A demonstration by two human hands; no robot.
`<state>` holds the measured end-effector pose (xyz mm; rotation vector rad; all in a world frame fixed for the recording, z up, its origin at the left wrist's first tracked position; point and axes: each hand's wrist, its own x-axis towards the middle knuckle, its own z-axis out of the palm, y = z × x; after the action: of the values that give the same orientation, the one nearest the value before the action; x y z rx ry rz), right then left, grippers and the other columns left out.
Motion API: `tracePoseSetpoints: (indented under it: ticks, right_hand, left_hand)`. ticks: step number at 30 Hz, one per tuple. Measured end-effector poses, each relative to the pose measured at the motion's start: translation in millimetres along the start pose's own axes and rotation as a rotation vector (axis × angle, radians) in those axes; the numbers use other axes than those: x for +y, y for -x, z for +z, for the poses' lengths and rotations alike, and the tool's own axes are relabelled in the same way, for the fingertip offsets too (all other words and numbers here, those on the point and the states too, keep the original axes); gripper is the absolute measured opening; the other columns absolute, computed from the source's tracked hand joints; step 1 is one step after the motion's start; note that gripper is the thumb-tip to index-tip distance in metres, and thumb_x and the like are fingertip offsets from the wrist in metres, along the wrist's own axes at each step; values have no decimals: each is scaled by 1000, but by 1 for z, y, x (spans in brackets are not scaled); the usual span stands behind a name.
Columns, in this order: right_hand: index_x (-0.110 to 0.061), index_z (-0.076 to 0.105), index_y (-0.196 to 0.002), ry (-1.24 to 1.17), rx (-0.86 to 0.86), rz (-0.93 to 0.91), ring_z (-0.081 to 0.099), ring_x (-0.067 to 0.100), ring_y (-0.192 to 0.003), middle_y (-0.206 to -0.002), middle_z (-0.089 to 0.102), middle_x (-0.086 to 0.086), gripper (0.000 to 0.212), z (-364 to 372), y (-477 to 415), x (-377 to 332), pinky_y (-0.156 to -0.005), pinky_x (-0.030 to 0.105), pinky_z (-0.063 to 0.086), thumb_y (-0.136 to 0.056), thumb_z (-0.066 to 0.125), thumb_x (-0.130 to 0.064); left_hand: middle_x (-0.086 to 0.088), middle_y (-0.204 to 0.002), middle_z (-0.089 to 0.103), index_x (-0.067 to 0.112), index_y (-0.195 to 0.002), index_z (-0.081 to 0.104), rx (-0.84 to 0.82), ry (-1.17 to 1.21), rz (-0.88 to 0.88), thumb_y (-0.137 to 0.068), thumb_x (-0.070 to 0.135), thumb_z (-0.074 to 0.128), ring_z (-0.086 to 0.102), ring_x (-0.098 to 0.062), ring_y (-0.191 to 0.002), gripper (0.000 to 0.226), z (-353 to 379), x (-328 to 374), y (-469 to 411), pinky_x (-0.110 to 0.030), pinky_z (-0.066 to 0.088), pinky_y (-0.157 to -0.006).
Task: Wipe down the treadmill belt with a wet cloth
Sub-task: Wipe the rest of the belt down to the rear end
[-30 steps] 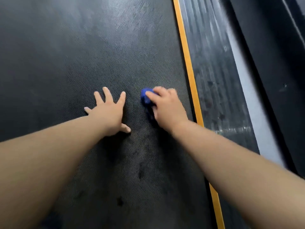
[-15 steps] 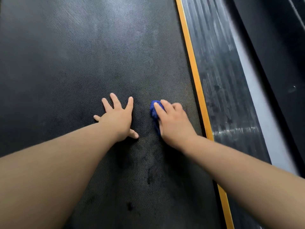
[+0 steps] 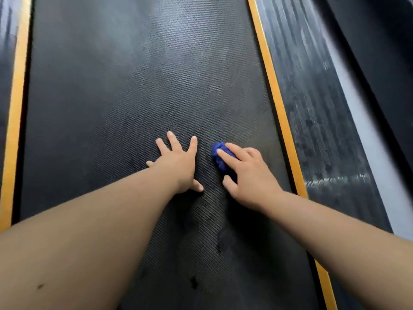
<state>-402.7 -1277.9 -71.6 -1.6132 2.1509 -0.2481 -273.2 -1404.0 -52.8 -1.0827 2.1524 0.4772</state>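
The cloth (image 3: 220,158), bunched into a blue wad, lies on the treadmill belt (image 3: 111,108) under the fingertips of the right grip (image 3: 250,175). The fingers curl over the wad and the thumb closes from the near side. The left grip (image 3: 178,166) lies flat just beside it, fingers spread, holding nothing. The belt's long axis runs away from the person. The next stroke probably follows that axis, beside the nearer orange edge strip (image 3: 274,97).
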Motion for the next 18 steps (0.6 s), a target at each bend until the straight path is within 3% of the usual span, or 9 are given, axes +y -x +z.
tracePoseSetpoints:
  ticks: [3,5,7,10,13,18]
  right_hand:
    - [-36,37,-143,-71,20,13,29,29,-132,-156,24,2,70,-12,3,3,-110,45,30,-76,32,-53]
    - [-30,43,-141,-109,195,52,35,31,-131,-152,33,6,67,-24,-1,12,-109,45,31,-77,33,-47]
    - [-23,48,-137,-41,338,122,36,30,-134,-149,39,7,61,-32,1,34,-110,47,31,-79,42,-36]
    - [-18,41,-141,157,281,214,25,28,-142,-153,32,7,64,-29,7,66,-113,52,21,-78,54,-27]
    - [-15,34,-144,214,256,269,20,26,-144,-155,25,7,68,-21,7,78,-115,51,14,-81,55,-28]
    - [-6,32,-143,12,340,274,20,27,-143,-153,27,13,70,-25,11,82,-117,44,8,-76,45,-20]
  left_hand:
    - [-25,-152,-26,31,-148,-18,-35,-38,-17,-61,61,79,-10,-53,-139,134,-7,-1,3,-70,26,-103]
    - [-25,-154,-19,28,-149,-19,-102,-65,-25,-66,62,75,-2,-51,-141,130,-20,-2,6,-63,23,-109]
    - [-22,-157,3,22,-151,-14,-94,-38,-13,-73,67,64,14,-43,-143,120,-34,8,10,-53,25,-112]
    - [-16,-152,21,29,-150,7,231,55,66,-77,69,54,40,-36,-129,96,-25,43,17,-48,39,-98]
    - [-12,-137,37,29,-139,35,491,-59,315,-85,56,51,43,-33,-113,62,5,71,24,-41,45,-82]
    - [-12,-106,53,12,-98,62,601,-267,592,-69,55,68,51,-30,-87,52,20,62,9,-35,44,-60]
